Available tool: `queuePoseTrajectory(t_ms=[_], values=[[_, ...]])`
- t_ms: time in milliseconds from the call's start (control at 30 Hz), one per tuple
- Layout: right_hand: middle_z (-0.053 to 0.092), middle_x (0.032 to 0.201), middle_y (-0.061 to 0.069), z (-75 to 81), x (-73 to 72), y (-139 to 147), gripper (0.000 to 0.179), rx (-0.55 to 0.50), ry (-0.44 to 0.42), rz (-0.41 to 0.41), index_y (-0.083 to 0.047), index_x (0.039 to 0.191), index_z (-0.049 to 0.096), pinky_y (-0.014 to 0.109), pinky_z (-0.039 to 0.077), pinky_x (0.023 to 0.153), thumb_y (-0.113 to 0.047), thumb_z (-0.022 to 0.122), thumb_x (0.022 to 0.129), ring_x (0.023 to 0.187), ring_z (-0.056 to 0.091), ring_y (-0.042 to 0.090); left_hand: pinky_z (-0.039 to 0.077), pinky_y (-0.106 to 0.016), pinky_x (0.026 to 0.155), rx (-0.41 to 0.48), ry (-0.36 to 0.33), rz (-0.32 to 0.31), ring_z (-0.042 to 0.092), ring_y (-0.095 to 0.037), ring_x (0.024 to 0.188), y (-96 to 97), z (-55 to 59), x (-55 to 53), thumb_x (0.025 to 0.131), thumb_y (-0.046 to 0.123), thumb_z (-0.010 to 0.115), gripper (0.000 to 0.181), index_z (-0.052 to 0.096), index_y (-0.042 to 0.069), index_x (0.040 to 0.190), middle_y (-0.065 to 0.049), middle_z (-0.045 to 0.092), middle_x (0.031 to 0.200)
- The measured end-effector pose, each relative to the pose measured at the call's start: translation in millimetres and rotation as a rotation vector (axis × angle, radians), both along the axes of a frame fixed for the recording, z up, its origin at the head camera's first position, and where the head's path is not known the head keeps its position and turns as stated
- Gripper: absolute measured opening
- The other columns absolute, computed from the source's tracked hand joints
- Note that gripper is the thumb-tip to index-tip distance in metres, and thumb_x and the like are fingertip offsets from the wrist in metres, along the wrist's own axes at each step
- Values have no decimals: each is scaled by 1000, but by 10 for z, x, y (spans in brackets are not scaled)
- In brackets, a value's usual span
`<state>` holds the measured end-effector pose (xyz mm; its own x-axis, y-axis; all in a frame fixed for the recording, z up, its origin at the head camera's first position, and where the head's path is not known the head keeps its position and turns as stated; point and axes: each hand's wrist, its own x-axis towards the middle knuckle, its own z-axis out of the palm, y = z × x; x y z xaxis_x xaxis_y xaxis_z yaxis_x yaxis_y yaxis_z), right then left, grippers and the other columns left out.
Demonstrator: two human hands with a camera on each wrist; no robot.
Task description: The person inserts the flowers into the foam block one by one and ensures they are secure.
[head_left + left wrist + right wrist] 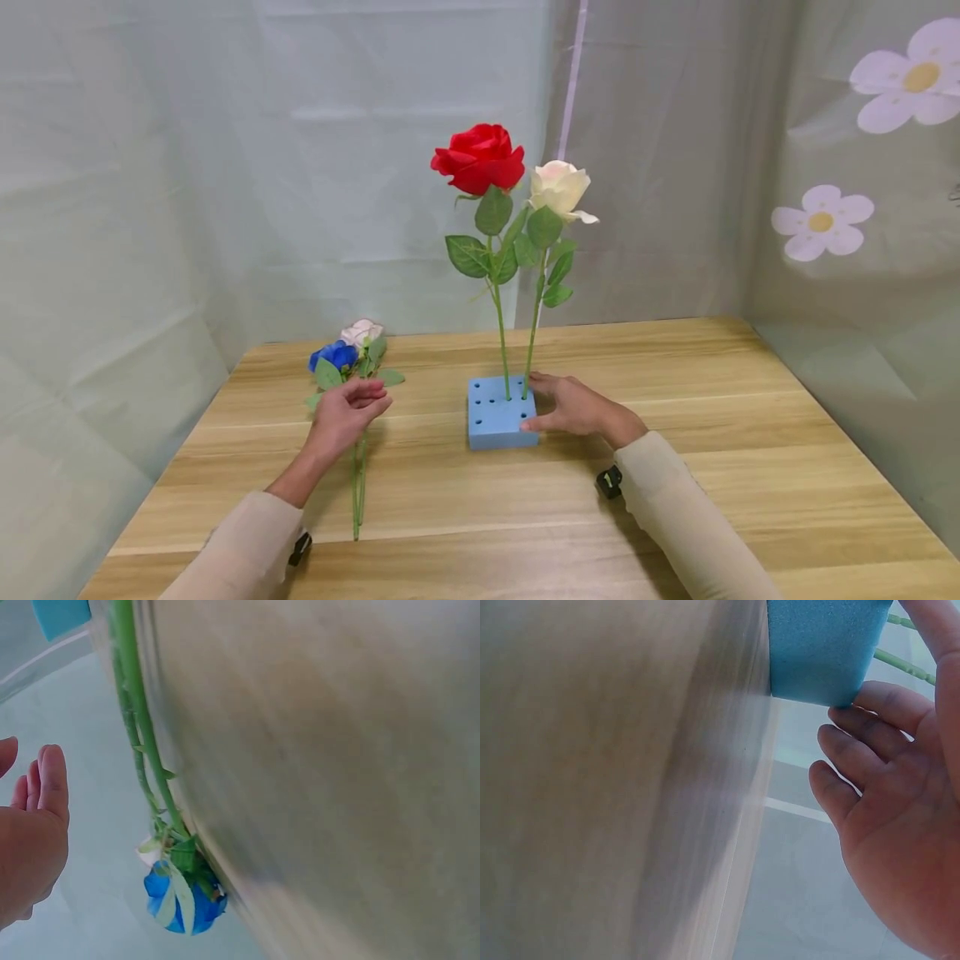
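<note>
Fingers of the left hand (347,410) hover relaxed, holding nothing, just over the blue rose (334,356) lying on the bench (675,500), its stem running back toward the person. Right hand (576,405) braces the foam block (501,414), fingers loosely bent against it.

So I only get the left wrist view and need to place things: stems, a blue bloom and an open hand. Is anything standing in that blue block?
Observer: Yes, a red rose and a cream rose stand upright in the foam block.
Operator: Is the block held?
Observer: The right hand touches its right side, fingers at a corner.
Operator: And the left hand?
Observer: It hovers over the lying stems, gripping nothing.
Operator: Only a blue bloom lying there?
Observer: No, a pale pink rose lies beside the blue rose.
</note>
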<state>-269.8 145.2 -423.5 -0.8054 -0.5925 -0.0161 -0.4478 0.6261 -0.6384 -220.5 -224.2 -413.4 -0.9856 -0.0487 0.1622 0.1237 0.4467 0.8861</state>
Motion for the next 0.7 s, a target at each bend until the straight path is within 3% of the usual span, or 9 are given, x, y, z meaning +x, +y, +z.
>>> queuePoseTrajectory(t_ms=[400, 700], values=[[29, 159, 19, 3, -1, 1, 87, 3, 1, 0, 1, 150, 40, 51, 27, 118, -44, 78, 86, 146, 26, 36, 55, -13, 76, -30, -11, 44, 69, -22, 95, -100, -85, -53, 91, 3, 72, 33, 63, -13, 118, -24, 68, 109], [27, 159, 19, 12, -8, 2, 87, 12, 1, 11, 1, 150, 39, 51, 27, 119, -44, 77, 86, 146, 25, 37, 57, -15, 74, -92, -41, 53, 69, -30, 96, -167, -142, -55, 91, 2, 72, 32, 63, -13, 118, -25, 68, 108]])
